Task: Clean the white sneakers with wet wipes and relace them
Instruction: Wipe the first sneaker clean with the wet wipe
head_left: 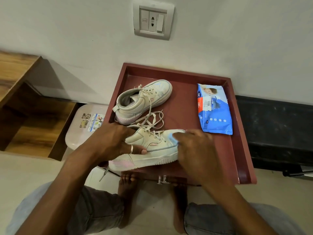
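Two white sneakers lie on a dark red tray-like table top [237, 150]. The near sneaker [152, 150] lies on its side at the front edge, toe to the right. My left hand [115, 141] grips it at the ankle opening, thumb along its side. My right hand [196, 146] presses a pale wet wipe [175, 139] against the toe, fingers curled round the wipe. The far sneaker [144, 100] stands behind, its loose laces [152, 119] trailing toward the near one. A blue pack of wet wipes [214, 109] lies at the right of the table top.
A white wall with a switch plate [153, 21] stands behind. A wooden shelf unit [25, 106] is at the left, with a pale plastic stool [84, 126] beside the table. A black object [274, 133] lies along the wall at the right. My knees and bare feet are below.
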The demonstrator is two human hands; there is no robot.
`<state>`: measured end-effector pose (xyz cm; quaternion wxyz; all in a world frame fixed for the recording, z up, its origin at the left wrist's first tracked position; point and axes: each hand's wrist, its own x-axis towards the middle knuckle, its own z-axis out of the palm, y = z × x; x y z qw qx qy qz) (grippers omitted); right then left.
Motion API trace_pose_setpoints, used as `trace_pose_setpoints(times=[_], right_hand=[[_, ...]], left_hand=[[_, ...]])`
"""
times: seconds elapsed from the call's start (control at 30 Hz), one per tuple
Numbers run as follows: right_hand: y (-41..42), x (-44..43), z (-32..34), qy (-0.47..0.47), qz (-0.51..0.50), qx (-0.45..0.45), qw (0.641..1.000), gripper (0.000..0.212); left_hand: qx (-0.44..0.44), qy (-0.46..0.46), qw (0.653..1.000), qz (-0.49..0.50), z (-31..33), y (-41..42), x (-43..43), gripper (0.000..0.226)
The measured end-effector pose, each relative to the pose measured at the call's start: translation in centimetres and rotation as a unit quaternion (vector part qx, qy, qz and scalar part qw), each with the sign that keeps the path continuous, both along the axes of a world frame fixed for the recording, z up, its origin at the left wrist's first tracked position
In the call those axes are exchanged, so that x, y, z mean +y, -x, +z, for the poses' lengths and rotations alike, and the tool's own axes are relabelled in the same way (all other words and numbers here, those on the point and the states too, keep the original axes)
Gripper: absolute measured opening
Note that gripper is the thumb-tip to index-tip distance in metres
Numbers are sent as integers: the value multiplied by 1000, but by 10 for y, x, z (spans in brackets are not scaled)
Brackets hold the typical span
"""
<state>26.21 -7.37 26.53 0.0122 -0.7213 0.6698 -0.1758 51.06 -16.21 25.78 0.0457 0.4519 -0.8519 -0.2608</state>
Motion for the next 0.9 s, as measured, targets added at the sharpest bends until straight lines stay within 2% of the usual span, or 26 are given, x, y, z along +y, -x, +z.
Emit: trace_pose_setpoints(times=[0.1, 0.2, 0.3, 0.37, 0.5, 0.6, 0.67, 0.77, 0.9], right_hand=[[6, -11, 3, -3, -13, -41, 999, 32], [-15, 5, 0, 7, 60, -14, 998, 29], [-15, 15, -4, 9, 119, -40, 992, 29], [3, 3, -8, -2, 106, -53, 993, 32], [31, -18, -4, -14, 11, -44, 999, 24], [44, -17, 2, 2, -18, -116, 993, 17], [48, -9, 10, 13, -35, -152, 988, 18], [51, 2, 9, -18, -50, -162, 985, 12], [30, 18, -4, -102, 6, -153, 983, 18]], left_hand=[[8, 11, 1000, -8, 0, 1, 2, 109], [13, 23, 1000, -17, 2, 1, 5, 104], [8, 45, 998, -33, 2, 1, 4, 107], [13, 56, 997, -45, 4, 2, 6, 98], [23, 61, 997, -39, 8, 3, 13, 70], [-40, 80, 994, -64, 7, 5, 23, 76], [-73, 83, 991, -72, 10, 8, 34, 67], [-95, 109, 989, -44, 14, 18, 47, 64], [-107, 160, 981, 6, 7, 25, 47, 69]])
